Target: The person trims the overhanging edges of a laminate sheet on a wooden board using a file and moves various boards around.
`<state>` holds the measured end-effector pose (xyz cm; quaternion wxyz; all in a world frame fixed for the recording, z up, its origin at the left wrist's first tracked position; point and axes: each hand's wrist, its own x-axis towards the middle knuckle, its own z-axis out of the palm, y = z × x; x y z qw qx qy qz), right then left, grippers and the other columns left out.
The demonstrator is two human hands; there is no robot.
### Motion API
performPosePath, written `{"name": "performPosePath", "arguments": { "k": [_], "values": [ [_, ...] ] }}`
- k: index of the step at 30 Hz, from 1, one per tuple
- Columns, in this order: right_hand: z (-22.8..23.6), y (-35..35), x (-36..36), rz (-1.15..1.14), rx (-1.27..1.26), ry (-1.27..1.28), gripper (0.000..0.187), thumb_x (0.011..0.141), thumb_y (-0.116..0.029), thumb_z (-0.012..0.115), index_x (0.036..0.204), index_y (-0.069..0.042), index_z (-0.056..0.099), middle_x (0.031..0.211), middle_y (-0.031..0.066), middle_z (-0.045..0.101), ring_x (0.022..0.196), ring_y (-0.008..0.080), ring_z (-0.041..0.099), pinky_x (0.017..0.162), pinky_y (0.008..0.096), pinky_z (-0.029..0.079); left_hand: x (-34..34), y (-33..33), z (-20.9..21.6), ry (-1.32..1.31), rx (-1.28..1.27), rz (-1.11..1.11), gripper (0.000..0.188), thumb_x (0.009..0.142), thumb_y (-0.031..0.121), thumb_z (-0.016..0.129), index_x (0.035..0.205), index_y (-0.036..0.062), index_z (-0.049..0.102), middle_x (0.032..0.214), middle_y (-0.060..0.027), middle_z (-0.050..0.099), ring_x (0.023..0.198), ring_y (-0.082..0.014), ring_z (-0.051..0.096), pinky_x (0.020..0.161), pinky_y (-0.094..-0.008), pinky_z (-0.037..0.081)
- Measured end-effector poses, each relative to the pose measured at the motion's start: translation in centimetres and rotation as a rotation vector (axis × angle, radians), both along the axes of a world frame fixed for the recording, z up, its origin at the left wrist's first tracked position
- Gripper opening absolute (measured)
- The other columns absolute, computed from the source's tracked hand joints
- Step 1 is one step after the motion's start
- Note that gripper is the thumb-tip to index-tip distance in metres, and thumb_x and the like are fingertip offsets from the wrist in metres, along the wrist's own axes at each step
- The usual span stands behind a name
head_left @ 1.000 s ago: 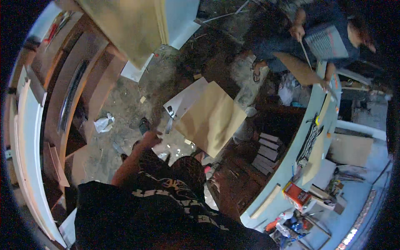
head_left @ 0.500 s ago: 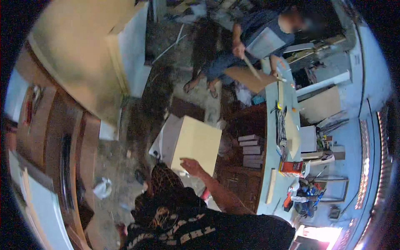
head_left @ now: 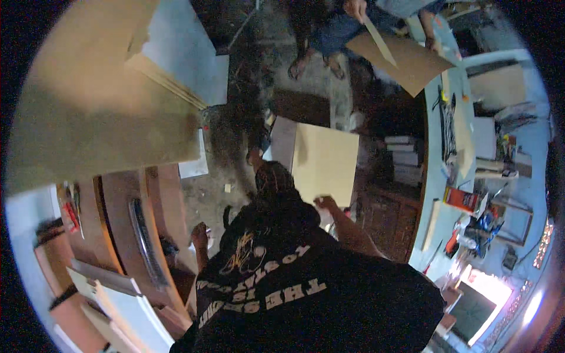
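Observation:
A box-like piece (head_left: 326, 162) with a cream top face and a greyish side stands on the floor ahead of me. My right hand (head_left: 325, 203) is just at its near edge, fingers loosely bent and apart; nothing shows in it. To the left of my body, my left hand (head_left: 200, 234) hangs low over the floor with its fingers curled. Whatever it may hold is too small and dark to make out. A pale scrap lies beside that hand. My black shirt hides the floor below.
Across from me a seated co-worker holds a wooden strip (head_left: 381, 42) over a bent brown sheet (head_left: 406, 67). A workbench (head_left: 432, 126) with tools runs along the right. Large boards (head_left: 106, 135) stand on the left, brown panels (head_left: 129, 217) below them. White stacked pieces (head_left: 403, 153) sit under the bench.
The view has swung, so the box and bench appear farther right. My right hand has drawn back from over the box's top to its near edge. My left hand now shows clearly.

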<state>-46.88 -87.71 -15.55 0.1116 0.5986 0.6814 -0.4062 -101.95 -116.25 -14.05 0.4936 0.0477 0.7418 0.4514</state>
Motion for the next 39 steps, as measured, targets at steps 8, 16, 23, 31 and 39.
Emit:
{"name": "performPosePath", "arguments": {
  "k": [8,16,23,31,39],
  "values": [
    [10.0,19.3,-15.0,-0.237,0.009,0.603,0.028,0.091,-0.011,0.062,0.119,-0.008,0.066,0.116,0.0123,0.068,0.095,0.0202,0.069,0.075,0.0369,0.057,-8.6,13.7,3.2,-0.003,-0.262,-0.193,0.018,0.096,0.022,0.061,0.102,0.0047,0.063,0.094,-0.0109,0.068,0.078,-0.0234,0.066,0.063,-0.0373,0.052],
    [11.8,22.0,-10.9,-0.78,-0.079,0.535,0.041,0.094,-0.027,0.065,0.128,-0.004,0.061,0.116,0.0121,0.067,0.088,0.0185,0.069,0.068,0.0297,0.055,-12.7,40.1,0.9,0.813,0.236,-1.092,0.03,0.095,0.026,0.059,0.106,-0.0014,0.066,0.1,-0.0142,0.071,0.094,-0.0266,0.067,0.083,-0.0421,0.051],
    [11.0,2.9,-5.7,-1.352,-0.462,0.495,0.048,0.088,-0.04,0.067,0.128,-0.014,0.059,0.108,0.0062,0.07,0.083,0.0208,0.069,0.063,0.0385,0.052,-13.5,57.4,4.2,0.6,0.037,-1.134,0.032,0.092,0.026,0.061,0.109,-0.0003,0.065,0.098,-0.0187,0.071,0.093,-0.0343,0.068,0.083,-0.0422,0.052],
    [18.5,7.9,-19.3,-1.921,-0.295,0.492,0.046,0.093,-0.037,0.062,0.132,-0.015,0.056,0.112,0.0054,0.069,0.085,0.0216,0.067,0.068,0.0383,0.049,-19.6,71.7,-6.6,0.755,0.551,-1.539,0.035,0.08,0.018,0.071,0.113,0.0076,0.067,0.099,-0.0174,0.071,0.091,-0.0334,0.069,0.081,-0.042,0.055],
    [20.3,28.8,-28.6,-1.482,0.073,0.494,0.04,0.092,-0.014,0.066,0.128,0.003,0.059,0.097,0.0094,0.071,0.087,0.0169,0.063,0.08,0.0292,0.051,-16.8,99.8,-1.6,0.101,0.183,-1.266,0.022,0.089,0.012,0.067,0.108,0.0006,0.069,0.089,-0.0106,0.071,0.071,-0.0154,0.065,0.06,-0.0306,0.055]
  ]
}}
